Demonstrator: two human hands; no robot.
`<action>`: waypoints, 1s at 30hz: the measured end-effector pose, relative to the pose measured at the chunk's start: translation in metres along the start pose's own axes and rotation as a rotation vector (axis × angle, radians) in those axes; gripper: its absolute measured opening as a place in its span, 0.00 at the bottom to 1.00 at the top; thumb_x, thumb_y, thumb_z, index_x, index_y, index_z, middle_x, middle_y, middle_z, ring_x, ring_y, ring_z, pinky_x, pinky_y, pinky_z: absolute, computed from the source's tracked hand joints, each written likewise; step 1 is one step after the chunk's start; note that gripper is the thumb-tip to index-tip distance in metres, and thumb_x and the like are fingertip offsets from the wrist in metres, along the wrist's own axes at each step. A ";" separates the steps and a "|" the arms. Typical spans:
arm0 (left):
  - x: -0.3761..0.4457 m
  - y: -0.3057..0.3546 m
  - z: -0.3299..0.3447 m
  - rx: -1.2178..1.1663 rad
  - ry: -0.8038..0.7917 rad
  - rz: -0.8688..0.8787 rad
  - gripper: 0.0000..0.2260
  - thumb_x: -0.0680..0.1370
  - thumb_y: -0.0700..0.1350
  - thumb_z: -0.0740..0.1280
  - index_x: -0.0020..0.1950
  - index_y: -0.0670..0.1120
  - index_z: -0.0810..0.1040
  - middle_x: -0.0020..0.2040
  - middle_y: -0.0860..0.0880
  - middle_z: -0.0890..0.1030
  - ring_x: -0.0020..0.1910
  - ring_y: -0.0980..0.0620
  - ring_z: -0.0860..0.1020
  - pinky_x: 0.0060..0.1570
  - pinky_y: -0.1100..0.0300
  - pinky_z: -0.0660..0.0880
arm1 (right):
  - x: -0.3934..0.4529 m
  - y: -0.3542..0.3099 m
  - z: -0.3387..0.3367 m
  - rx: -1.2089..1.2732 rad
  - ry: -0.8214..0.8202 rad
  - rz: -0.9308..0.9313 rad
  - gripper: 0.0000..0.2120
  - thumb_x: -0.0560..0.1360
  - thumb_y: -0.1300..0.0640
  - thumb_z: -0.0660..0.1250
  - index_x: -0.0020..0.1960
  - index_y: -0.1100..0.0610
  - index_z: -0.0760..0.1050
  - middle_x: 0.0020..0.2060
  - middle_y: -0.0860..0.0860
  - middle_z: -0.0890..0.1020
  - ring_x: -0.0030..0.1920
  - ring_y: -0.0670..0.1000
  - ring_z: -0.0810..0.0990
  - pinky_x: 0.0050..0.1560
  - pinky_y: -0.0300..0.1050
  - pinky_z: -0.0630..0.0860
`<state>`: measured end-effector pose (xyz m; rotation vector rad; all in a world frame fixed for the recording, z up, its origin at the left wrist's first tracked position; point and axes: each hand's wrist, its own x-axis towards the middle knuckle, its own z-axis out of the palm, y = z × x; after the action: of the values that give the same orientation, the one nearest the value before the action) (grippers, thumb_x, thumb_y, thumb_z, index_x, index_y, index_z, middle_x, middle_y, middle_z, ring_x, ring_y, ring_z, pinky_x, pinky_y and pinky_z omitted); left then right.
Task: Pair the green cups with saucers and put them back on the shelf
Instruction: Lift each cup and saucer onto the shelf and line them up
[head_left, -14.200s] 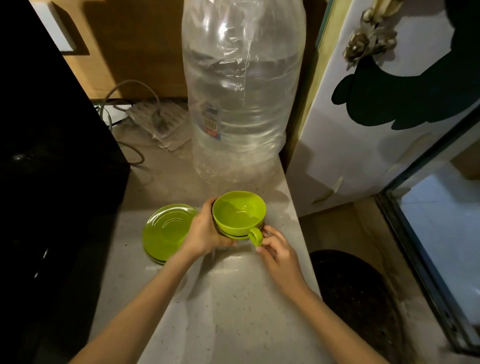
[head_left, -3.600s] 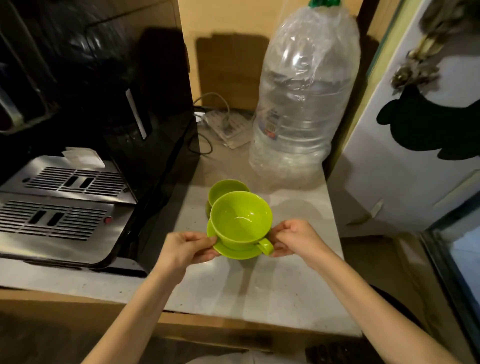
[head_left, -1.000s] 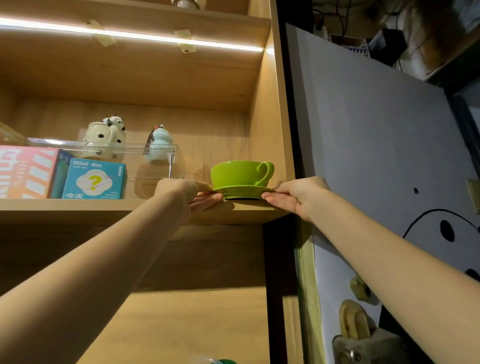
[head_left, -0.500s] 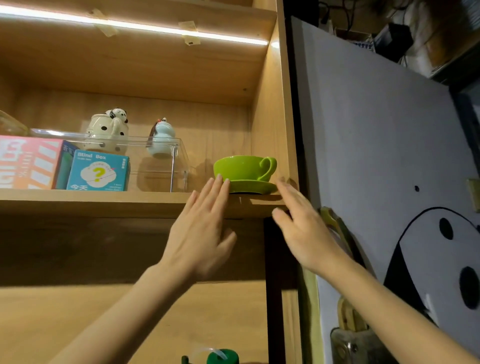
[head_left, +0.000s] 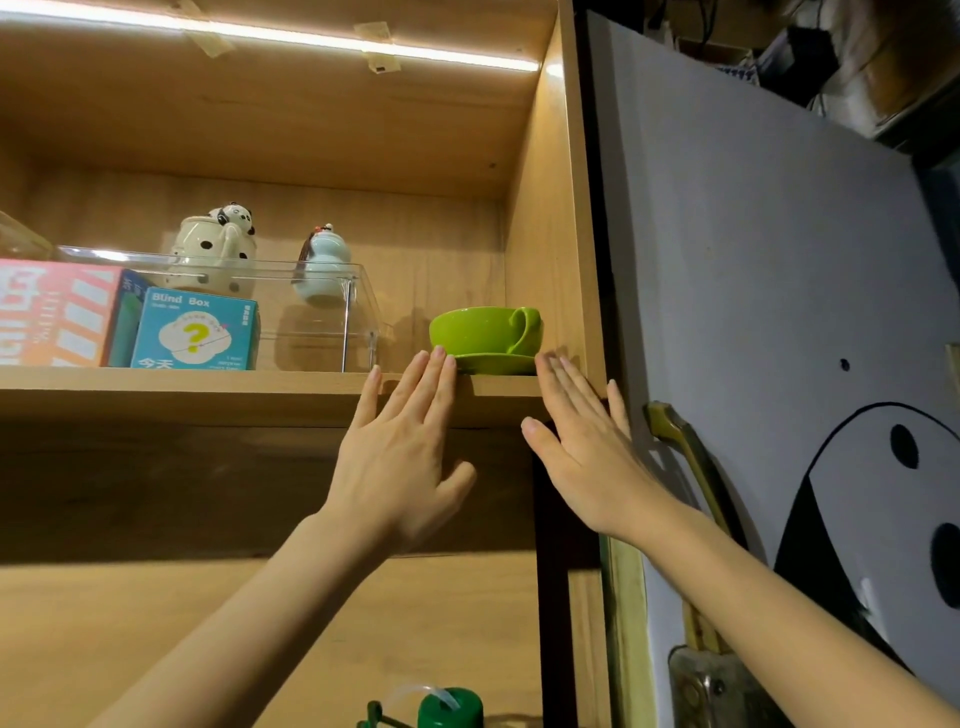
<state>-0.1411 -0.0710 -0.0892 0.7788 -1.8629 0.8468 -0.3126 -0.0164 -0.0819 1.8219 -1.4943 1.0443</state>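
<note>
I see the glossy green cup (head_left: 480, 330) on its green saucer (head_left: 496, 363) at the wooden shelf's (head_left: 208, 392) right end; left hand (head_left: 402, 457) and right hand (head_left: 589, 452), flat and empty, perhaps touch the saucer.

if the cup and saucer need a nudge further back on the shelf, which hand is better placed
Left, marginally. The left hand is open with fingertips at the saucer rim, under the green cup. The right hand, also open, has fingertips beside the saucer, squeezed against the cabinet side wall.

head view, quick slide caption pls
Green cup on its saucer rests on the shelf, both open hands just below.
</note>
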 end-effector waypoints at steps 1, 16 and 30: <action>0.000 0.000 0.000 0.000 0.000 0.001 0.36 0.68 0.62 0.42 0.72 0.50 0.33 0.74 0.53 0.37 0.73 0.55 0.36 0.70 0.53 0.31 | 0.000 0.000 0.000 -0.002 -0.001 0.002 0.27 0.80 0.47 0.45 0.74 0.48 0.36 0.76 0.44 0.40 0.71 0.38 0.35 0.72 0.49 0.29; 0.004 0.000 -0.012 0.013 -0.160 0.024 0.39 0.64 0.64 0.42 0.69 0.50 0.31 0.72 0.52 0.34 0.72 0.57 0.35 0.71 0.53 0.35 | 0.001 -0.008 -0.008 -0.230 -0.020 0.040 0.28 0.79 0.46 0.45 0.74 0.53 0.37 0.76 0.48 0.43 0.75 0.45 0.39 0.72 0.51 0.31; -0.061 0.025 -0.086 -0.613 -0.357 -0.269 0.21 0.77 0.47 0.61 0.70 0.47 0.65 0.58 0.47 0.78 0.54 0.51 0.76 0.51 0.62 0.71 | -0.083 -0.070 -0.026 0.367 -0.116 0.086 0.20 0.78 0.51 0.56 0.69 0.51 0.63 0.54 0.50 0.78 0.56 0.50 0.76 0.59 0.50 0.74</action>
<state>-0.0964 0.0225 -0.1207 0.7867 -2.1019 -0.0551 -0.2566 0.0654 -0.1331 2.1139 -1.5373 1.3474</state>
